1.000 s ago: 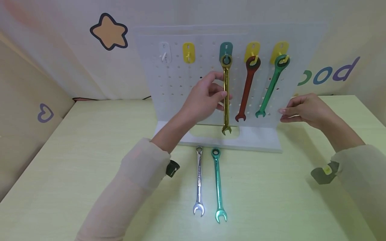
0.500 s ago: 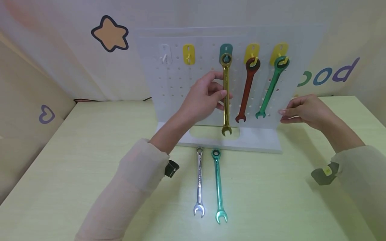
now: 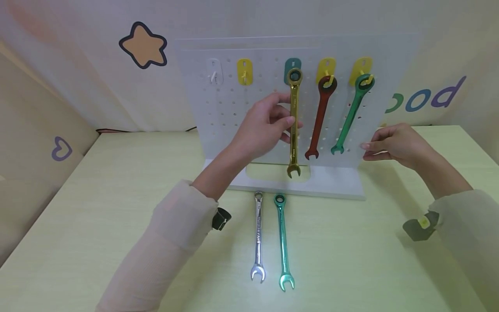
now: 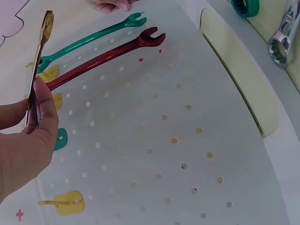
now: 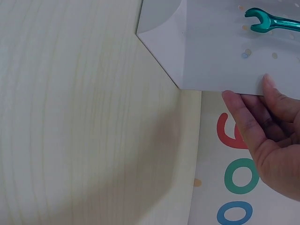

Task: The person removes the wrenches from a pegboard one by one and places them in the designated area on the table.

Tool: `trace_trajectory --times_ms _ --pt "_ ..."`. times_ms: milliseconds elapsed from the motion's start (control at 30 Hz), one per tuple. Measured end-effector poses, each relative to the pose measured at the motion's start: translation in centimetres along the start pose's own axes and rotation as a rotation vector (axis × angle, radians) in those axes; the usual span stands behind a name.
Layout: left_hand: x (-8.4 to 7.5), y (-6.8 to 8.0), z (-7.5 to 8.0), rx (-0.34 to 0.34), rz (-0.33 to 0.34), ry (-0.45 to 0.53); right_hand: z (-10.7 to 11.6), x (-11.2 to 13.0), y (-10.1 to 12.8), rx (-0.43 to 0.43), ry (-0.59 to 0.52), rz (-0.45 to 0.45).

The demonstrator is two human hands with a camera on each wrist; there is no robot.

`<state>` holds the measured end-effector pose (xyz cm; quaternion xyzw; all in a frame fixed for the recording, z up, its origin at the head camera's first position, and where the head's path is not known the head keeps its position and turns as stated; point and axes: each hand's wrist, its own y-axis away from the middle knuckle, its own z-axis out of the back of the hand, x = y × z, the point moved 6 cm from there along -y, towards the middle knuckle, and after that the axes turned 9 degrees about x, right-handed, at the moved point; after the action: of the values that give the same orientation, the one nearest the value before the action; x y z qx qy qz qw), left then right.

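My left hand [image 3: 261, 125] pinches a gold combination wrench [image 3: 294, 130] by its shank, thumb in front and fingers behind. The wrench hangs ring end up, and its ring overlaps the teal hook [image 3: 289, 65] in the head view. In the left wrist view, the gold wrench [image 4: 38, 61] appears almost edge-on, out in front of the board. At the right edge of the white pegboard [image 3: 249, 143], my right hand [image 3: 399, 143] grips the edge between thumb and fingers. A red wrench [image 3: 320, 117] and a green wrench [image 3: 348, 117] hang on yellow hooks to the right.
A silver wrench [image 3: 258, 238] and a teal wrench [image 3: 283, 242] lie side by side on the table [image 3: 351, 251], before the board's base [image 3: 339, 182]. Left of the gold wrench, a white hook [image 3: 214, 73] and a yellow hook [image 3: 244, 73] hold nothing.
The gold wrench's ring has risen slightly and shifted a little right against the teal hook. My right hand keeps its place at the board's edge. The head view has tilted slightly.
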<state>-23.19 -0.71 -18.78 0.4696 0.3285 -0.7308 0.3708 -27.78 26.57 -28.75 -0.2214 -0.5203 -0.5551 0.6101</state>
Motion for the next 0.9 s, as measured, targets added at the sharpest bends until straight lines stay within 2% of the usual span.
trace_trajectory --times_ms 133,533,900 --pt "-0.4 0.1 0.0 -0.001 -0.022 -0.001 0.0 0.0 0.0 0.001 -0.003 0.001" --pt "-0.1 0.7 0.2 -0.001 0.003 0.021 0.1 -0.1 0.0 -0.001 0.000 -0.008" --pt "2.3 1.7 0.4 0.020 0.094 0.012 0.1 0.0 -0.2 0.001 0.021 0.003"
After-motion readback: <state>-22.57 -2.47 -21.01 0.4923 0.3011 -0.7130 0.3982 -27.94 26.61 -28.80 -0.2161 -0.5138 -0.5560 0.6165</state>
